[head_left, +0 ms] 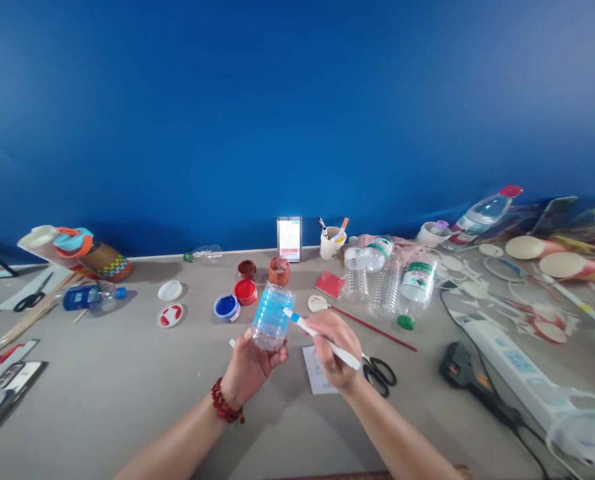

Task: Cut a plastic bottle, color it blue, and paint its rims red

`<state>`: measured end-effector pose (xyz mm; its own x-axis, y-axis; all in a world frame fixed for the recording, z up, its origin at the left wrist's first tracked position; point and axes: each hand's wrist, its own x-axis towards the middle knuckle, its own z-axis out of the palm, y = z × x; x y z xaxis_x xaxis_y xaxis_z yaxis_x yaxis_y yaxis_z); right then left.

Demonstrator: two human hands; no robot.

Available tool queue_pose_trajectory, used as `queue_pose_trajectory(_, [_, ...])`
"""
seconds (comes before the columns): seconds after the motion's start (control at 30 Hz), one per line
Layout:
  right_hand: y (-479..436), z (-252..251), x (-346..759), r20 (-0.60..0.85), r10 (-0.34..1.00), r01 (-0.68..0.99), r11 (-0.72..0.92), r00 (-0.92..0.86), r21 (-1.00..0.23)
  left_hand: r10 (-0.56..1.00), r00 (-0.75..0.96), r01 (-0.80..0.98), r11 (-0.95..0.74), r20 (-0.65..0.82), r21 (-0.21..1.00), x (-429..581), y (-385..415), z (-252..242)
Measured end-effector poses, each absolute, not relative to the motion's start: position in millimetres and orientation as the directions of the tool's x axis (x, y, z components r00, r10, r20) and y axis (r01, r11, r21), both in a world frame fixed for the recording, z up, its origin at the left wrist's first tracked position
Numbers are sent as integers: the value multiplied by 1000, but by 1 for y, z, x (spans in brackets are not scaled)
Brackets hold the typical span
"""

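My left hand (254, 369) is closed round the lower part of a clear ribbed plastic bottle piece (272, 313), tilted above the table, with a blue tint across its side. My right hand (337, 350) grips a white marker (322, 337) with a blue band, its tip at the bottle piece's right side; whether it touches I cannot tell. Behind the bottle piece stand open paint pots: blue (226, 307), red (246, 291) and dark red (246, 270). Beneath my right hand lie a white paper sheet (318, 380) and black-handled scissors (381, 373), partly hidden.
At the right lie several plastic bottles (420, 283), a glue gun (470, 377) and a white power strip (520, 367). A cup of pens (332, 245) and a phone (290, 240) stand by the blue wall. A red-handled stick (372, 327) lies behind my right hand.
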<state>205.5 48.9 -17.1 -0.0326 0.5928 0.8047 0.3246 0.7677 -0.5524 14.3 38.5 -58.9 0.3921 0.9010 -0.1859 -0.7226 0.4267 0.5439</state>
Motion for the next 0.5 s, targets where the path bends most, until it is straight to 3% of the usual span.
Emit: queue_pose_trajectory(0.5, [48,-14,205,811,584,309,775,-17,-552,799,572,-734,599,-184,320,5,41,-62])
